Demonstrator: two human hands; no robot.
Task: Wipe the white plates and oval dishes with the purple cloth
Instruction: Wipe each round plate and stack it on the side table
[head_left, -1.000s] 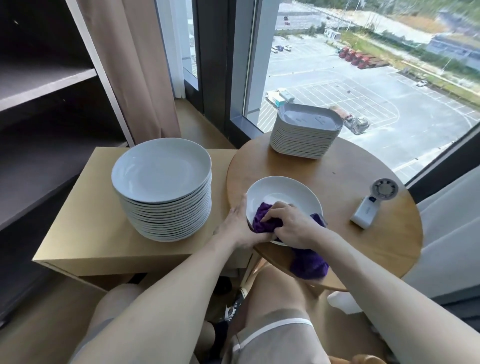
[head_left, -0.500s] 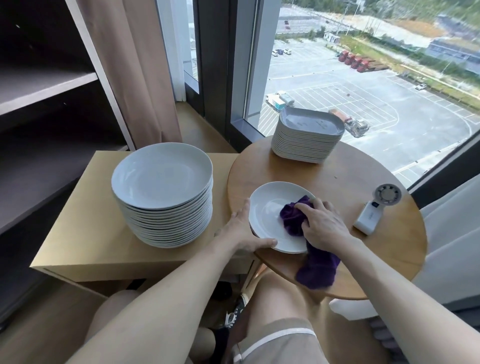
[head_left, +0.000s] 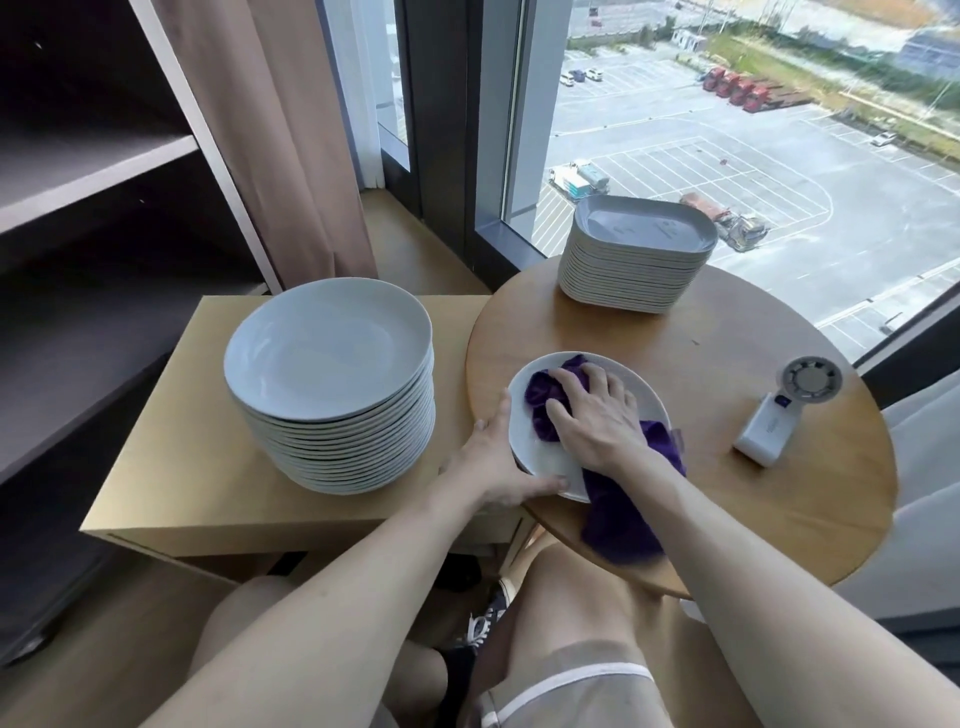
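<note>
A white plate (head_left: 543, 457) lies on the near left part of the round wooden table (head_left: 789, 499). My right hand (head_left: 592, 415) presses the bunched purple cloth (head_left: 540, 397) onto the plate with spread fingers. The rest of the cloth trails under my wrist and hangs over the table's edge. My left hand (head_left: 493, 462) grips the plate's near left rim, thumb on top. A tall stack of round white plates (head_left: 327, 353) stands to the left. A stack of oval dishes (head_left: 639, 254) stands at the table's far side.
The plate stack rests on a light wooden cabinet (head_left: 156, 467) that touches the table. A small white hand-held fan (head_left: 779, 410) lies on the table's right. Dark shelves stand at left, a curtain and a large window behind. My knees are under the table's edge.
My right hand has swept the cloth from the plate's near rim round to its right and now over its far middle. My left hand has kept hold of the rim.
</note>
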